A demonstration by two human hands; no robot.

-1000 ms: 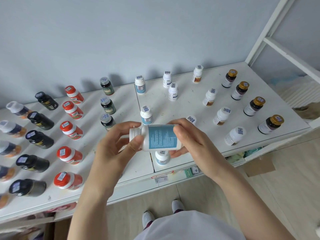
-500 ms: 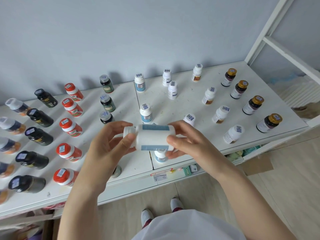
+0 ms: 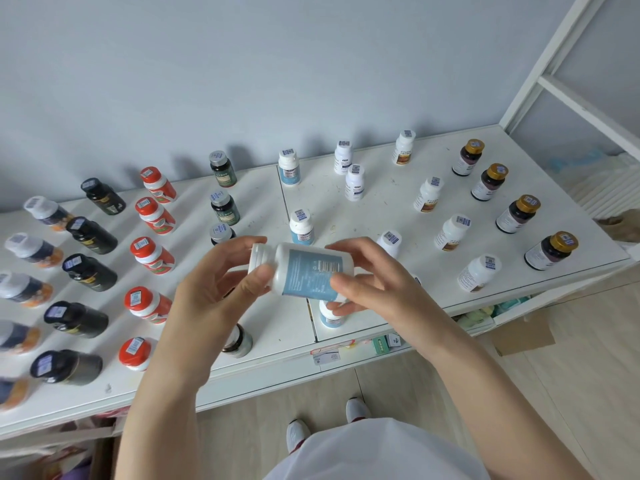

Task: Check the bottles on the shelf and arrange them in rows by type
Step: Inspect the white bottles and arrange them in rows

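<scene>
Closest in, a white garment (image 3: 374, 452) and two white shoes (image 3: 298, 433) on a pale wood floor (image 3: 571, 375). Reaches both bare forearms forward over the front edge of the shelf (image 3: 270, 327). Holds a white bottle (image 3: 311, 271) in the air between the hands, above the seam between the shelf's two white boards; lies sideways there, white cap to the left, blue label and barcode turned upward. Grips the cap end with the left hand (image 3: 214, 289), thumb against the neck, fingers curled behind. Pinches the base end with the right hand (image 3: 374, 282), thumb on the label's lower edge, fingers curved over the far side. Directly below the right hand, standing at the shelf's front, a blue-labelled bottle (image 3: 330, 315), partly hidden; behind the left wrist, a half-hidden bottle (image 3: 239, 341). Farther back, rows running toward the wall: blurred orange bottles (image 3: 24, 289) at the far left, then black bottles (image 3: 76, 318), red-capped bottles (image 3: 149, 303), green-labelled bottles (image 3: 224, 207), two more blue-labelled ones in line beyond the held one, brown-labelled white bottles (image 3: 452, 233), and gold-capped bottles (image 3: 517, 213) at the right. Apart from those rows, near the back, a pair of plain white bottles (image 3: 355, 181) close together. Last, a grey-blue wall (image 3: 277, 81) and a white frame (image 3: 571, 98) at the right
</scene>
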